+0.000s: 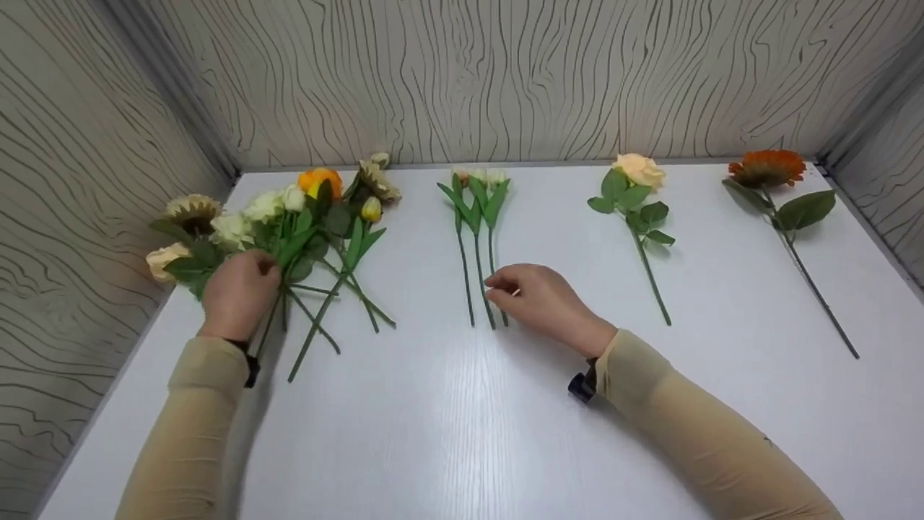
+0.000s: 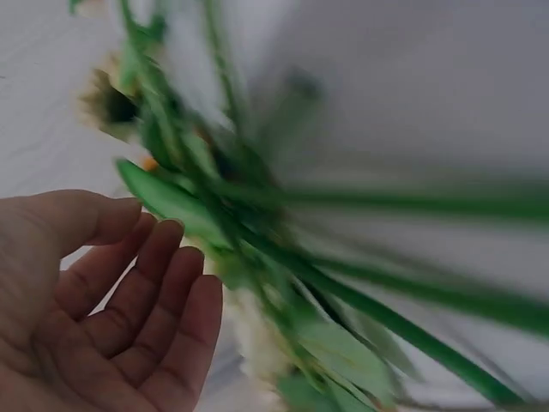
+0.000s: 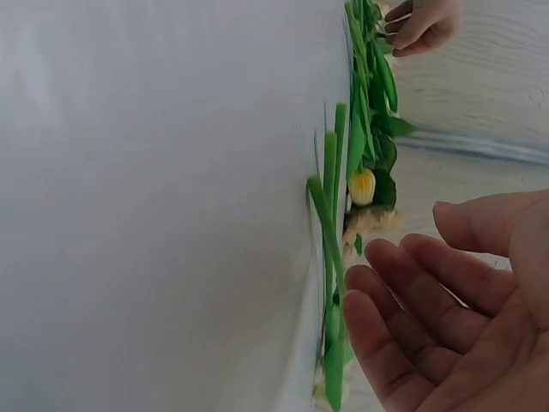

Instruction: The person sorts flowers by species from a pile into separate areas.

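Fingers of the left hand (image 1: 238,296) and right hand (image 1: 541,303) curve loosely, gripping nothing. On the glossy white tabletop (image 1: 404,440), a mixed, multicoloured heap of leafy flowers (image 1: 296,247) lies left, at the left hand; three slim, green-stemmed pale tulips (image 1: 476,215) lie centre, near stem ends by the right hand. Pinching one stem low should spare the petals.

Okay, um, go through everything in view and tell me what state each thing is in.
Flower pile: heaped, stems crossing.
Yellow tulip: in the pile, bud closed.
Three tulips: lying side by side.
Peach rose: lying apart, in bloom.
Orange flower: lying apart, in bloom.
Left hand: loosely curved at the pile, not visibly gripping anything.
Right hand: loosely curved by the three tulips, holding nothing.
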`<state>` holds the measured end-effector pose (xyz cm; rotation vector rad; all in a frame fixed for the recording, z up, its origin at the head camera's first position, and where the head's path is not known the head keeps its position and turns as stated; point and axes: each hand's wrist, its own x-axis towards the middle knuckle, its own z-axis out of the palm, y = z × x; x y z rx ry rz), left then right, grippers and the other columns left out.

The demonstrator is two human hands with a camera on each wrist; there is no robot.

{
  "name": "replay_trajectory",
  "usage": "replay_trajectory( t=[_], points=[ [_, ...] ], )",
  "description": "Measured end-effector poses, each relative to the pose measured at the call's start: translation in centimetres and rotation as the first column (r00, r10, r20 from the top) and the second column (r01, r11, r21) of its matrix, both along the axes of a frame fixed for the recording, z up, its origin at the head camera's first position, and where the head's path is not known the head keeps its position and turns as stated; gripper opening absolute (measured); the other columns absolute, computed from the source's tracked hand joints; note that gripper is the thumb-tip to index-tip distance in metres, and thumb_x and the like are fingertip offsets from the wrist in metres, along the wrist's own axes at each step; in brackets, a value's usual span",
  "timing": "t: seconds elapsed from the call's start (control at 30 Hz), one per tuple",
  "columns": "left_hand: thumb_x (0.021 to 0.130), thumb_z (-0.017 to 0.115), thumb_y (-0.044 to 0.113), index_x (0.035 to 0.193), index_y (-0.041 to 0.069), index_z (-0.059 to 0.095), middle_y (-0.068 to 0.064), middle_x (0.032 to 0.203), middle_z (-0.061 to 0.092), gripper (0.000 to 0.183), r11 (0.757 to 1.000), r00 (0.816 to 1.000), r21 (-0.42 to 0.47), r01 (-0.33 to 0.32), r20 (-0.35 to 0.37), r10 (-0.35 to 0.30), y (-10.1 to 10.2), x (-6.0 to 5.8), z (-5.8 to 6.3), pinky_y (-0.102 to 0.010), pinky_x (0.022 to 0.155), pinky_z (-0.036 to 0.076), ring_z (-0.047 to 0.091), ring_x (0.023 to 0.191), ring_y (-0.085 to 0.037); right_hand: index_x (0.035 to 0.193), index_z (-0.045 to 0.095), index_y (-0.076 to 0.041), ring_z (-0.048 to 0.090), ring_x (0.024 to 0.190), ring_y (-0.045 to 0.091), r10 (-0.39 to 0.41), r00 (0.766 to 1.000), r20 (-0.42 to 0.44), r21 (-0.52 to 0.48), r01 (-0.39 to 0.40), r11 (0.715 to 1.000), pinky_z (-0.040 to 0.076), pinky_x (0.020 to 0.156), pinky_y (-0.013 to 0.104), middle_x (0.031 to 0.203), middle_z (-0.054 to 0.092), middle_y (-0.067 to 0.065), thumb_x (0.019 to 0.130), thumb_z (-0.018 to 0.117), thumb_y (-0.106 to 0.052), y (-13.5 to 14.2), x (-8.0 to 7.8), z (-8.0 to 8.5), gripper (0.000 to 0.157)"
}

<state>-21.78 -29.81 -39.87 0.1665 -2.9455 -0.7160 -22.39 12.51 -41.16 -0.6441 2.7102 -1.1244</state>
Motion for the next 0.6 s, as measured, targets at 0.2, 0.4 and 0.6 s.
replay_trajectory(
  t=[0.2,0.4,0.6],
  points=[
    [0.101,0.059,0.015,0.108,-0.005,0.072,-0.022,0.097,0.069,0.025,0.999,0.999,-0.044,-0.023,0.045,0.025,-2.4,1.6,-1.1,-0.045,0.061,0.048,0.061,0.073,-0.031,0.118,0.076,-0.008,0.068,0.105,0.019,0.207,0.968,-0.139,0.138,-0.188,0.972,0.054,0.092,0.039,0.111,0.074,0.002,0.101,0.066,-0.024,-5.3,1.5,0.6,0.025],
    [0.099,0.060,0.014,0.085,0.001,0.065,-0.010,0.071,0.059,0.020,1.000,0.995,-0.030,0.001,0.098,0.002,-2.5,1.3,-1.4,-0.038,0.053,0.039,0.051,0.061,-0.025,0.117,0.077,-0.009,0.067,0.105,0.020,0.302,0.936,-0.181,0.155,-0.276,0.949,0.055,0.091,0.038,0.108,0.075,0.000,0.100,0.067,-0.022,-7.7,2.5,1.0,0.024],
    [0.096,0.055,0.008,0.067,0.008,0.051,-0.002,0.057,0.042,0.029,1.000,0.992,-0.016,-0.002,0.125,0.004,-2.8,1.4,-1.3,-0.036,0.050,0.033,0.041,0.052,-0.021,0.114,0.078,-0.009,0.068,0.104,0.018,0.285,0.941,-0.185,0.144,-0.261,0.955,0.055,0.091,0.038,0.107,0.076,-0.001,0.099,0.068,-0.020,-7.0,2.5,0.8,0.021]
  ],
)
